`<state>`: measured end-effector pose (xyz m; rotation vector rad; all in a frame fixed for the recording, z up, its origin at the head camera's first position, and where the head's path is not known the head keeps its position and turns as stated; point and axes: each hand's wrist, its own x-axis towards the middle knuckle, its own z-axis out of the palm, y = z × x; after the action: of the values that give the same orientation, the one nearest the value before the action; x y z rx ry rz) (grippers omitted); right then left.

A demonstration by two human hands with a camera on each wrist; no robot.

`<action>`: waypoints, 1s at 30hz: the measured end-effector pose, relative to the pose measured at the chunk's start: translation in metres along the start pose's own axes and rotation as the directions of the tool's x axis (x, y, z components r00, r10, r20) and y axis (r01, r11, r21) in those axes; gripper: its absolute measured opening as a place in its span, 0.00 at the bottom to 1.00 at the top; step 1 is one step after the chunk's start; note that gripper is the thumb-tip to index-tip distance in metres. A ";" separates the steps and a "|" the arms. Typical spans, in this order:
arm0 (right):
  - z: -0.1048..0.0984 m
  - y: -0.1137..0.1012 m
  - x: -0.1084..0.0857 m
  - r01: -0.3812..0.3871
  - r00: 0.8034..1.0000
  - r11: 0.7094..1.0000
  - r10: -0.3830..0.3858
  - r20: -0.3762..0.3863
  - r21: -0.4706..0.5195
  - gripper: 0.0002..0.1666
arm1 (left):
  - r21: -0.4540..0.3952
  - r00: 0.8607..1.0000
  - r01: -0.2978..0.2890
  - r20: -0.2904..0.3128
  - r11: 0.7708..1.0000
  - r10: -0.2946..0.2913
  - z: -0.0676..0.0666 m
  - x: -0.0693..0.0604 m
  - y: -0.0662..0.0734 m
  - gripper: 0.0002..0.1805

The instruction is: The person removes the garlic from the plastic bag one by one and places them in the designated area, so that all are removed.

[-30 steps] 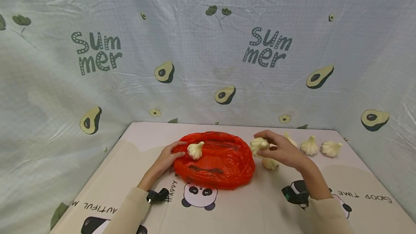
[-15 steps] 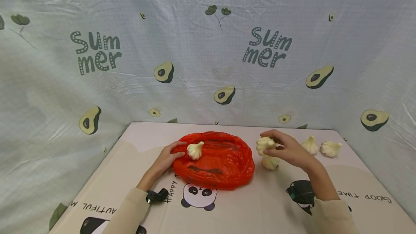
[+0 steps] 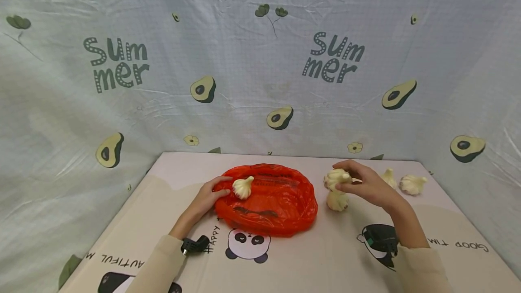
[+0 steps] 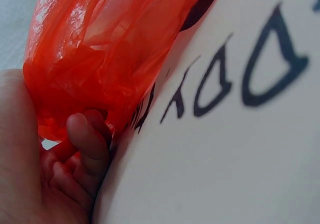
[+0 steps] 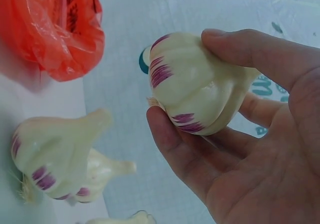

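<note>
A red plastic bag (image 3: 281, 198) sits with its mouth spread wide on the table. At its left rim my left hand (image 3: 205, 200) grips the plastic; curled fingers against the bag show in the left wrist view. One garlic bulb (image 3: 242, 188) lies just inside that rim, beside the fingertips. To the right of the bag, my right hand (image 3: 372, 187) holds another garlic bulb (image 5: 195, 89) between thumb and fingers, off the table. Right below it in the head view, a further garlic bulb (image 3: 337, 201) lies on the table, its top partly covered.
Two more garlic bulbs stand farther right, a pale one (image 3: 389, 177) partly behind the right hand and one on its side (image 3: 413, 184). A printed cloth (image 3: 244, 58) rises behind the panda-patterned table (image 3: 309, 266).
My right hand has moved right with its garlic bulb, away from the bag's rim, and now covers more of the bulbs behind. The left hand and the bag stay nearly still.
</note>
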<state>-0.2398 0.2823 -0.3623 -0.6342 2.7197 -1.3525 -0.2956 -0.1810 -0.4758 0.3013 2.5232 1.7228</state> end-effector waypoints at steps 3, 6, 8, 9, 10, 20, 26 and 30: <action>-0.001 0.000 -0.001 -0.012 1.000 1.000 0.012 -0.003 -0.002 0.29 | -0.001 1.000 -0.004 0.004 1.000 0.004 0.000 0.000 0.000 0.24; -0.003 0.001 -0.002 -0.018 1.000 1.000 0.018 -0.006 -0.013 0.30 | -0.006 1.000 -0.006 0.007 1.000 0.006 0.000 0.000 0.001 0.24; -0.004 0.002 -0.002 -0.019 1.000 1.000 0.019 -0.010 -0.022 0.30 | -0.006 1.000 -0.006 0.007 1.000 0.006 0.001 0.000 0.000 0.24; -0.005 0.002 -0.003 -0.020 1.000 0.999 0.019 -0.010 -0.025 0.30 | -0.005 1.000 -0.005 0.007 1.000 0.005 0.001 0.000 0.000 0.24; -0.005 0.002 -0.003 -0.022 1.000 0.999 0.021 -0.009 -0.025 0.30 | -0.006 1.000 -0.003 0.007 1.000 0.003 0.001 0.000 0.000 0.24; -0.009 0.003 -0.005 -0.028 1.000 0.999 0.028 -0.014 -0.023 0.30 | -0.008 1.000 0.003 0.008 1.000 -0.003 0.000 -0.001 -0.001 0.24; -0.011 0.004 -0.006 -0.046 0.999 0.999 0.045 -0.020 -0.024 0.31 | -0.014 1.000 0.006 0.009 1.000 -0.005 0.000 -0.001 0.000 0.24; -0.013 0.004 -0.007 -0.048 0.999 0.998 0.048 -0.021 -0.027 0.31 | -0.014 1.000 0.006 0.010 1.000 -0.006 0.000 -0.001 0.000 0.24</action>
<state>-0.2379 0.2969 -0.3583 -0.5562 2.7553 -1.3205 -0.2946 -0.1814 -0.4759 0.3006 2.5014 1.7324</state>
